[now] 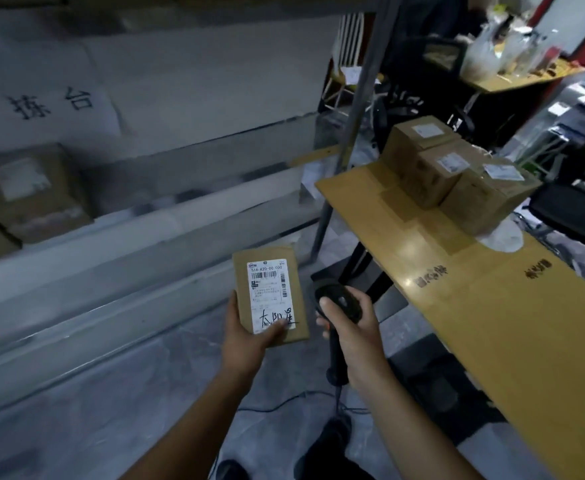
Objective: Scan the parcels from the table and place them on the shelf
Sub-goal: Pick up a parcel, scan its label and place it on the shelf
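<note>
Our left hand point(246, 336) grips a small parcel point(270, 294), label up; our right hand point(351, 327) clasps the scanner point(339, 301). We judge scanning is under way. Next: aim at the barcode, then shelve.

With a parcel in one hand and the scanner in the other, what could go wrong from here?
The parcel sits in the left hand alone, above the floor; a slip would likely drop it. The scanner in the right hand is beside the label, not clearly facing it, so the scan may miss. The scanner's cable trails across the floor underfoot and could snag a step.
</note>
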Motion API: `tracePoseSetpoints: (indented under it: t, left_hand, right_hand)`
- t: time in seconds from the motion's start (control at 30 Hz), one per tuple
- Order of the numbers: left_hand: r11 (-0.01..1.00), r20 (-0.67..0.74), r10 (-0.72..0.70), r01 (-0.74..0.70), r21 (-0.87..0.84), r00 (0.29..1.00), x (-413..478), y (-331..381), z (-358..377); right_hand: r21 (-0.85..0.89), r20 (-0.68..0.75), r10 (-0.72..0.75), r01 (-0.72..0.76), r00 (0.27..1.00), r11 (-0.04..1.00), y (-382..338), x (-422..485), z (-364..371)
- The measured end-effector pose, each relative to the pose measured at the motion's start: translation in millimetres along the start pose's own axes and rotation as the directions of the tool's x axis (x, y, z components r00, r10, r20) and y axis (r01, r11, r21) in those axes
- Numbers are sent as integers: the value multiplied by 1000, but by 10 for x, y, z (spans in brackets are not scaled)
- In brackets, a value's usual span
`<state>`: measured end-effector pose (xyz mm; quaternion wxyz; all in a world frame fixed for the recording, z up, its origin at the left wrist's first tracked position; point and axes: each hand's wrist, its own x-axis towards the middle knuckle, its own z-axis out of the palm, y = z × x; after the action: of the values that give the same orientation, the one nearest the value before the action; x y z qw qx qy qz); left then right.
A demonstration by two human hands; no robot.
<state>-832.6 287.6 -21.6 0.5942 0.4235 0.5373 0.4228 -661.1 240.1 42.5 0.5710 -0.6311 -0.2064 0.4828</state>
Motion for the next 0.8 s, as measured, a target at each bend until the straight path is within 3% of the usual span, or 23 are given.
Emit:
tracePoseSetpoints:
  t: [0.23, 0.57, 0.8]
  left_hand:
    - [995, -57, 16, -22, -98, 998, -234, 176, -650]
    - [977, -218, 189, -162, 136, 957, 121, 518, -1113]
    - [979, -313, 142, -87, 183, 939, 652, 880, -1273]
  right_hand:
    - [-127, 66, -99, 106, 993, 986, 108, -314, 632]
    - [-193, 169, -221, 252, 961, 948, -59, -154, 1341]
    - [-99, 239, -243, 272, 940, 957, -185, 503, 1910]
